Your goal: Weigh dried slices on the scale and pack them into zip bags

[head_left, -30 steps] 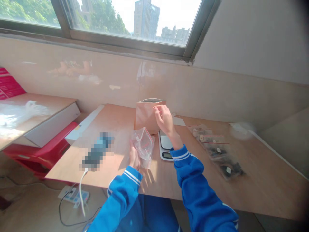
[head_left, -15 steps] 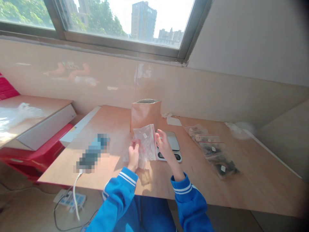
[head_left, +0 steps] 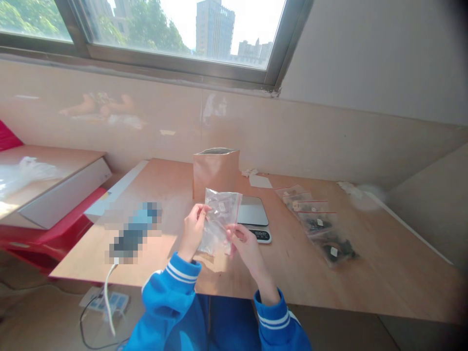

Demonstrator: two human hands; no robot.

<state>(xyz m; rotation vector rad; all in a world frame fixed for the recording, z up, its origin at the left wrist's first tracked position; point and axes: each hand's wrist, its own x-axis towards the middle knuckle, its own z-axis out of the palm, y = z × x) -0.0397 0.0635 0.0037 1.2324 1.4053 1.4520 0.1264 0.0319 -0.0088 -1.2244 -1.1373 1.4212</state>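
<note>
- A person in blue sleeves [head_left: 175, 278] with white stripes sits at the near side of a wooden table [head_left: 310, 278], both hands raised over it and working on one thing.
- The left hand [head_left: 193, 229] pinches the left side of a clear plastic bag [head_left: 216, 229] between thumb and fingers.
- The right hand [head_left: 246, 246] grips the same bag at its right edge, low down, close to a red stripe; the two hands are apart, with the bag spread between them.
- That bag is upright in front of the person, a small pale label showing through its creases; I can't make out anything inside it.
- Just beyond it, to the right, lies a kitchen scale [head_left: 254, 214], its near left part hidden by the bag and the right hand.
- On the far side stands a brown pouch [head_left: 215, 170], upright, its mouth open.
- Right of the pouch there's a white paper [head_left: 261, 182] lying flat, with something white and crumpled next to it.
- Over to the right, a row of filled zip bags [head_left: 318, 223] overlaps, running from far to near, the nearest ones holding dark things.
- On the left lies a blurred dark object [head_left: 133, 234], a white cable [head_left: 107, 292] hanging from its near end over the table's edge.
</note>
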